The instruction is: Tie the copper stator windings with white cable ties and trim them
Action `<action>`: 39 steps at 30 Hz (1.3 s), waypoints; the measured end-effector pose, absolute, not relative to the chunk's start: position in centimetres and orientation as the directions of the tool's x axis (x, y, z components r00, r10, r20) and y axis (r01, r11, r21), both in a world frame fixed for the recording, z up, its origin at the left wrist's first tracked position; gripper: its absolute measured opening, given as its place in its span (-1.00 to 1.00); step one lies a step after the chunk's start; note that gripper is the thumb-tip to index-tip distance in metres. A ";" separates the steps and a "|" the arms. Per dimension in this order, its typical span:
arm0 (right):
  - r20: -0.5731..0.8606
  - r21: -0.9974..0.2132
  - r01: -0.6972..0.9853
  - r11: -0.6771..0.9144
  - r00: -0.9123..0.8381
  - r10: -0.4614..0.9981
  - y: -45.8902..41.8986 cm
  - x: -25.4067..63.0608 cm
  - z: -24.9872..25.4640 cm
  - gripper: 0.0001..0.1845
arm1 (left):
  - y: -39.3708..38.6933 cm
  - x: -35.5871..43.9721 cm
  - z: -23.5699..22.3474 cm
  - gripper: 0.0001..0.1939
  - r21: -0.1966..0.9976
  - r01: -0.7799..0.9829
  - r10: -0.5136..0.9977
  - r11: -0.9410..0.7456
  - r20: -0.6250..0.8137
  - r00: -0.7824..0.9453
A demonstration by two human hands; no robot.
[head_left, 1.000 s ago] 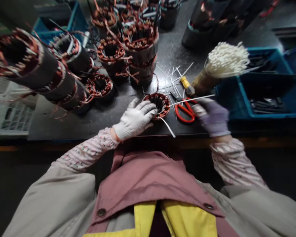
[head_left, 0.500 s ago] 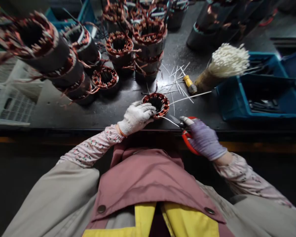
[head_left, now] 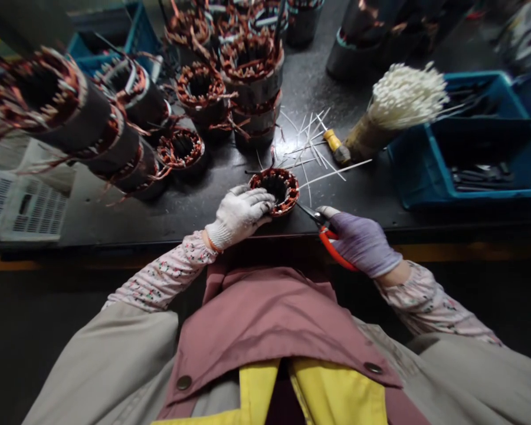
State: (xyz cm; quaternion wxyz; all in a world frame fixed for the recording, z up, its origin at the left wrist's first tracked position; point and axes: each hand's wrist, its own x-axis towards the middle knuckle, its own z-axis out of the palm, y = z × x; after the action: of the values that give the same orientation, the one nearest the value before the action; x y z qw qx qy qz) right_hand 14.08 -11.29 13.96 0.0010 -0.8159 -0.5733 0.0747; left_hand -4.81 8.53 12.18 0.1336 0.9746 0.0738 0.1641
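A motor stator (head_left: 287, 203) with a ring of copper windings stands near the bench's front edge. My left hand (head_left: 243, 211), in a white glove, grips its left side, fingertips over the rim. In a purple glove, my right hand (head_left: 363, 241) is closed round red-handled scissors (head_left: 331, 243). Their blades look closed, with the tips at the stator's right side; whether they touch it I cannot tell. A long white strip (head_left: 336, 173) extends to the right from beside the stator. Loose white strips (head_left: 310, 141) lie scattered behind it.
A yellow-handled tool (head_left: 334, 143) lies near an upright bundle of white strips (head_left: 402, 103). Blue bins (head_left: 418, 177) stand at the right. Stacked stators (head_left: 101, 133) rise at the left and several more (head_left: 252, 82) at the back. A white perforated crate (head_left: 35, 206) is at far left.
The scissors have moved in closer to the stator and their blades have come together. The white strip end that stuck out toward them no longer shows. My left hand stays on the stator.
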 end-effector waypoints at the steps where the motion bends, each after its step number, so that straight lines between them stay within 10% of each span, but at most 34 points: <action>1: -0.095 -0.098 0.923 -0.371 0.362 0.927 -11.3 14.5 13.7 -0.47 | 8.7 -4.7 12.2 -0.75 0.278 0.083 0.169 -0.957 0.304 0.938; 11: -0.234 -0.072 0.894 -0.441 0.415 0.879 -8.9 17.0 13.7 -0.45 | 8.4 -4.6 15.2 -0.76 0.136 0.134 0.151 -0.982 0.128 0.980; 15: -0.209 -0.071 0.882 -0.465 0.443 0.872 -8.0 18.1 14.1 -0.40 | 5.5 -2.4 17.3 -0.46 -0.019 0.258 0.258 -0.966 -0.003 0.966; 20: -0.182 -0.137 0.920 -0.368 0.341 0.922 -5.2 18.8 14.4 -0.42 | 5.3 0.8 15.4 -0.42 0.009 0.182 0.175 -0.983 -0.231 0.957; 28: -0.254 -0.409 0.824 -0.391 0.309 0.917 -5.5 19.5 13.7 -0.49 | 6.9 -0.8 15.0 -0.43 0.160 0.139 0.121 -0.977 -0.120 0.985; 33: -0.342 -0.252 0.792 -0.556 0.465 0.817 -6.9 20.1 13.6 -0.36 | 9.7 -5.8 18.9 -0.27 0.342 0.355 0.384 -0.870 0.018 0.923; 39: -0.380 -0.053 0.826 -0.561 0.503 0.776 -6.8 20.1 13.7 -0.33 | 17.4 -7.1 20.8 -0.34 -0.053 0.747 0.746 -0.662 0.045 0.664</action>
State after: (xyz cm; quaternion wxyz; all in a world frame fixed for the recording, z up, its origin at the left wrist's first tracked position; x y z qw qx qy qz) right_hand 20.09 -6.80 13.68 -0.0676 -0.8643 -0.4634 0.1837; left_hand -7.07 17.41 20.78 -0.0335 0.9116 0.4095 0.0094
